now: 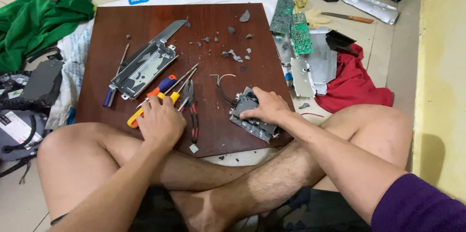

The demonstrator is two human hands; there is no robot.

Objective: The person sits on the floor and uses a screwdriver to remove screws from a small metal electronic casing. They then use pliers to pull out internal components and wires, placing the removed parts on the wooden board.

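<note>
Pressing down on a grey metal module [250, 115] with dark wires trailing from its top, the right hand [267, 107] lies spread over it, fingers curled round its upper edge — the piece sits at the near right corner of a dark brown wooden board [213, 62]. Across the board the left hand [160, 121] is closed over the handle of a yellow screwdriver [138, 114], whose end pokes out to the left of the knuckles. Just beyond that hand's fingers lie a second screwdriver with an orange and blue handle [162, 86] and, touching its right side, red-handled pliers [191, 108] pointing away from the person. Farther out from the left hand rests a long silver metal bracket [145, 64], with a thin blue-handled tool [112, 89] beside it. Grey broken bits [233, 55] are scattered beyond the right hand. Off the board, past the right hand — two green circuit boards [291, 25], silver metal plates [313, 67] and a red cloth [354, 84]. A green cloth [36, 18] lies well away, far beyond the left hand.
</note>
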